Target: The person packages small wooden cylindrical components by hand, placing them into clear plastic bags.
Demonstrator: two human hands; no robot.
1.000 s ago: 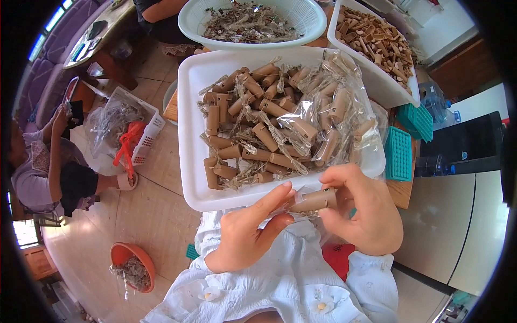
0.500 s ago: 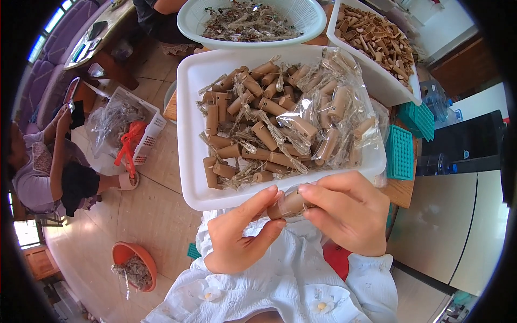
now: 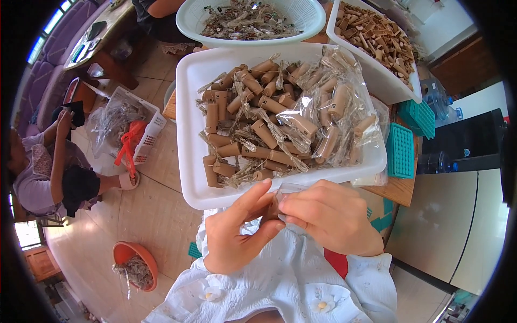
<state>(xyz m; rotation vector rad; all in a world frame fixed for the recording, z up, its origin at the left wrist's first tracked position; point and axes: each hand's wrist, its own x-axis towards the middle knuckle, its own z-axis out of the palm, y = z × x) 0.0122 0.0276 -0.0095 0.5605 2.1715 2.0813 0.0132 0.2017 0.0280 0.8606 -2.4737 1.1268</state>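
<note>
Over the front edge of a white tray (image 3: 189,202), my left hand (image 3: 234,234) has its thumb and fingers around a brown cork-shaped stopper (image 3: 269,213), mostly hidden by the fingers. My right hand (image 3: 336,215) pinches a clear plastic bag (image 3: 291,188) at the stopper's right end. The bag's upper edge stands up between the two hands. In the tray lie several brown stoppers (image 3: 264,133) with bundled thin wires, and on the right side some are in clear bags (image 3: 307,116).
Behind the tray are a pale basin (image 3: 186,24) of wire bundles and a white bin (image 3: 377,89) of loose brown pieces. Teal racks (image 3: 401,151) stand at right. On the floor are a white basket (image 3: 153,132) and an orange bucket (image 3: 148,258). A person (image 3: 35,177) sits at left.
My right fingers have closed in over the stopper's right end, covering more of it. The clear bag's edge now rises above them. The seated person's hands have shifted slightly.
</note>
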